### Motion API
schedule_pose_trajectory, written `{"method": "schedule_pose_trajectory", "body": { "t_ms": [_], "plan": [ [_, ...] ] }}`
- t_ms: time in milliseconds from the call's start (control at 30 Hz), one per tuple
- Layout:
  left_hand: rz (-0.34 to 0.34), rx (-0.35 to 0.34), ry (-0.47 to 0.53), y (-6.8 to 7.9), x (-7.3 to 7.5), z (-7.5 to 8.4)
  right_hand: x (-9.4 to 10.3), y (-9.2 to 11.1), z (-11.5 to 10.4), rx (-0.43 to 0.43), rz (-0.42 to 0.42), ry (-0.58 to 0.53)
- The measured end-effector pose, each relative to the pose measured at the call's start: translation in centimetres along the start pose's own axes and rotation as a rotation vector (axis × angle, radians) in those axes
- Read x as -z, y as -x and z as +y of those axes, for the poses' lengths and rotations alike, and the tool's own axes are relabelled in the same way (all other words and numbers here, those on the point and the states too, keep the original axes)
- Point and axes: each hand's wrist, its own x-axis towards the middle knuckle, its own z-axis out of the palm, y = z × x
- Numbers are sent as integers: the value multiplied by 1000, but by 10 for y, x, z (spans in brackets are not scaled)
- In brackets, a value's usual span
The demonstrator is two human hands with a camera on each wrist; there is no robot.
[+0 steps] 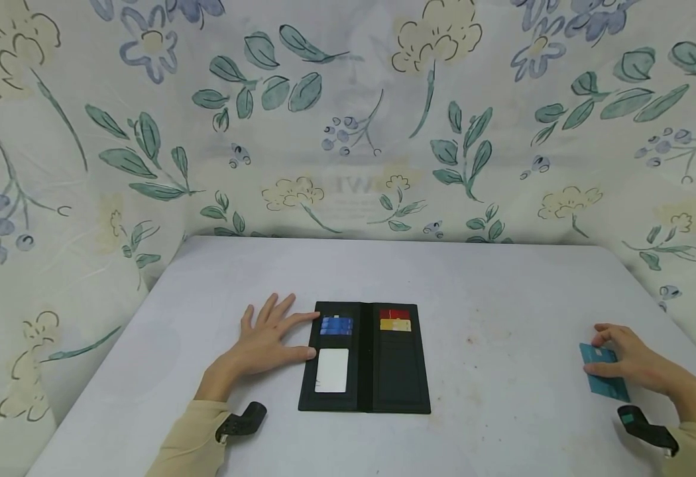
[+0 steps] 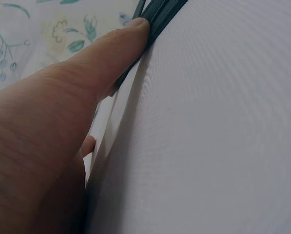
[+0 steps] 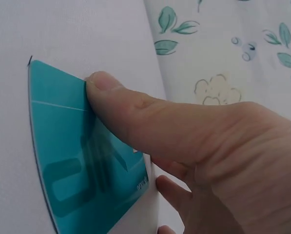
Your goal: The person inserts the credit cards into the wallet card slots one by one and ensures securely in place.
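Note:
A black bifold card wallet (image 1: 396, 371) lies opened out flat on the white table. Its left panel holds blue cards (image 1: 337, 325) above and a white card (image 1: 331, 371) below; red and yellow cards (image 1: 395, 324) fill slots at the upper right. With fingers spread, my left hand (image 1: 267, 344) touches the wallet's left edge with thumb and index finger. Far to the right, my right hand (image 1: 640, 361) holds a teal card (image 1: 603, 371) between thumb and fingers at the tabletop. The thumb (image 3: 130, 109) lies along the card's edge in the right wrist view.
The white table (image 1: 473, 278) is bounded at the back and sides by a floral-patterned cloth (image 1: 348, 119). Small brownish marks (image 1: 472, 340) dot the surface right of the wallet. A black wrist camera (image 1: 243, 421) sits on each sleeve.

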Motion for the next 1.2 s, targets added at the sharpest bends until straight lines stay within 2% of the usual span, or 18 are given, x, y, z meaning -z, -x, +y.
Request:
{"method": "schedule_pose_trajectory", "body": {
  "t_ms": [367,600,733,1000,1200],
  "plan": [
    [-2,1,-1,0,-2,-2,4,2,-7,16,19,49],
    [-3,-2,-3,0,-2,-1,10,3,-10,-93,18,44],
    [-1,-2,-4,1,-2,-1,12,2,-10,-121,16,73],
    [6,-1,-3,0,-2,-1,15,3,-14,-79,66,75],
    [5,2,-7,0,-2,0,19,6,-23,-84,118,61]
  ]
}}
